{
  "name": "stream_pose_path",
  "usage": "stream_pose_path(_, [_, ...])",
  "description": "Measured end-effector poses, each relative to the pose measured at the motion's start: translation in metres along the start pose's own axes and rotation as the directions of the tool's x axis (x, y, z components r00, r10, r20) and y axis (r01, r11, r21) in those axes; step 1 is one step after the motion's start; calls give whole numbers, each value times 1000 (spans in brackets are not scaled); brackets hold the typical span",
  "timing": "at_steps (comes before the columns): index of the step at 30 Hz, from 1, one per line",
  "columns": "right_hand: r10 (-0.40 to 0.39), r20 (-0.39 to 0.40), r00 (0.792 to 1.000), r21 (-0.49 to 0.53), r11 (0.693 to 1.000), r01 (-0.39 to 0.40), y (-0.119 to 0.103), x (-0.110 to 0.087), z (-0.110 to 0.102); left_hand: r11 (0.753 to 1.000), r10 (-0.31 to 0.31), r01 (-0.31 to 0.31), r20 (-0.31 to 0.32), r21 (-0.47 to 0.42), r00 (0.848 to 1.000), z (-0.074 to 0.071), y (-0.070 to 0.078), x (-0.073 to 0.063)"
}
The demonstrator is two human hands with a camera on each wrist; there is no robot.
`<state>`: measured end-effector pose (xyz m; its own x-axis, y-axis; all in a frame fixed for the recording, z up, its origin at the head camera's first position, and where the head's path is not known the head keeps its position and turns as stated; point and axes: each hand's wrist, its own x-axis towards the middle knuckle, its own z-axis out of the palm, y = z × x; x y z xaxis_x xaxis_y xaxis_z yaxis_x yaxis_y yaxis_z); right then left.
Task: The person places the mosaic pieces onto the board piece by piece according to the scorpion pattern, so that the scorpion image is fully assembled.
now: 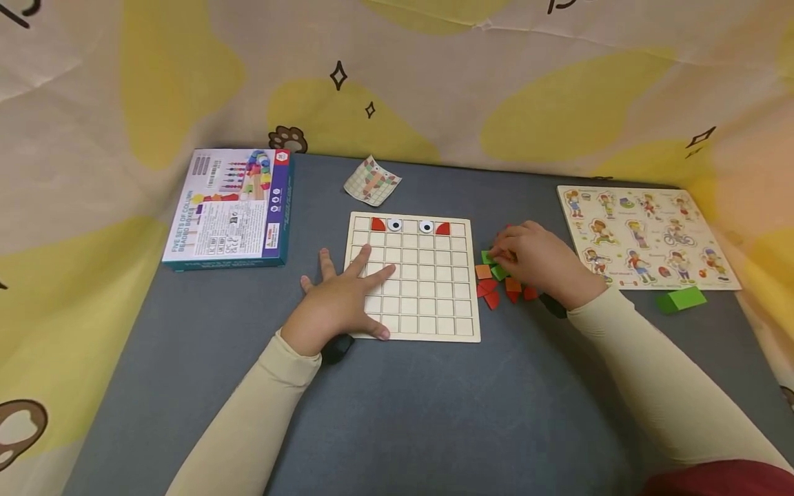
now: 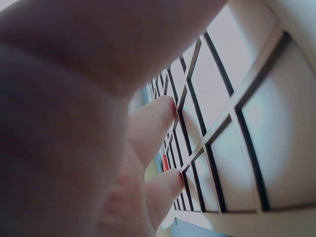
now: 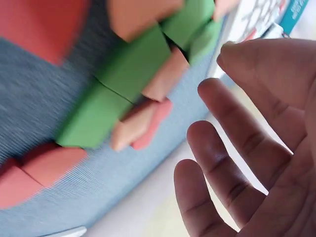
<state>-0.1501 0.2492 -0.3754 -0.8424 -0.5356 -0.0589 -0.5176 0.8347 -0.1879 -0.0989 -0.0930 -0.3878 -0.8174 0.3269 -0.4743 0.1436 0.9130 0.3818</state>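
Note:
A pale wooden grid board [image 1: 426,289] lies flat on the table, with two red quarter-round pieces [image 1: 378,224] and two eye pieces [image 1: 426,226] in its top row. My left hand [image 1: 338,300] rests spread over the board's left side, thumb and fingertips touching the grid. Just right of the board, my right hand [image 1: 536,258] hovers over a cluster of green pieces [image 3: 133,69], orange pieces [image 1: 483,272] and red pieces [image 1: 491,300]. In the right wrist view its fingers are loosely bent with nothing between them, and the pieces lie beside the fingertips.
Behind the board lies a small pattern card [image 1: 372,182]. A boxed toy set [image 1: 226,207] sits at the back left. On the right are a picture puzzle board [image 1: 648,238] and a green block [image 1: 682,300]. A patterned cloth [image 1: 397,83] stands behind the table.

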Motion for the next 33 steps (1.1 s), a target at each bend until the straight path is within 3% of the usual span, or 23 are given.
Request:
stream_pose_path(5, [-89,-40,995,-72,994,86,2,-5,10,1000,3,-3,-5,-1,1000,0,-2,1])
stream_pose_path(11, [-89,-56,994,-135,988,81,0,1,12,1000,-1,1,-2,1,1000,0,-2,1])
stream_pose_path(19, [-85,-60,995,-104,992,78,4,16,10,1000,-2,2,-2,3,1000,1,-2,1])
stream_pose_path(27, [-207,-137,969,-55,978,201,-26,47,8,1000,0,0,-6,-6,1000,0,-4,0])
stream_pose_path(33, [-231,-147,962,-81,972,221,-39,59,15,1000,-2,2,2,4,1000,1,-3,1])
